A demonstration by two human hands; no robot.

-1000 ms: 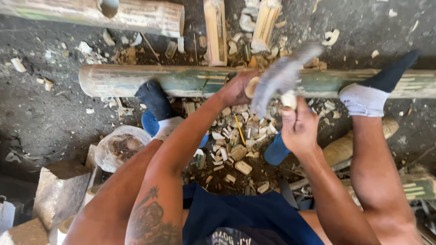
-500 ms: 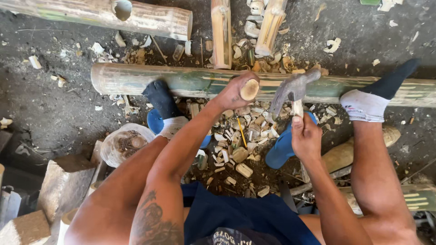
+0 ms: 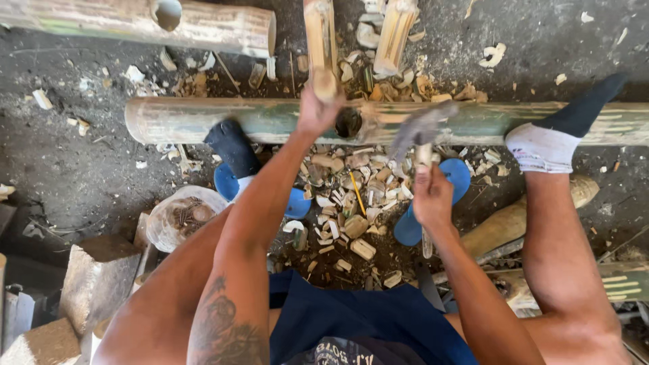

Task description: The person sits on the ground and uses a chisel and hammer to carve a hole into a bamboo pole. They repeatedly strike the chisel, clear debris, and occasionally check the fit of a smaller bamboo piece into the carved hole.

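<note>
Your right hand point(image 3: 433, 197) grips a hammer point(image 3: 419, 132), its head blurred above the bamboo pole point(image 3: 203, 120). Your left hand point(image 3: 316, 111) clasps a wooden peg point(image 3: 325, 85) just beside the pole's hole point(image 3: 349, 123).

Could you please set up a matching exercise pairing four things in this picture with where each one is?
Things:
1. hammer
2. wooden peg
3. wood chips
4. blue sandal

Places:
A. on the ground between the feet
B. in the left hand
C. under the right hand
D. in the right hand, over the bamboo pole

Pairs: 1-D, 2-B, 3-A, 4-C
</note>
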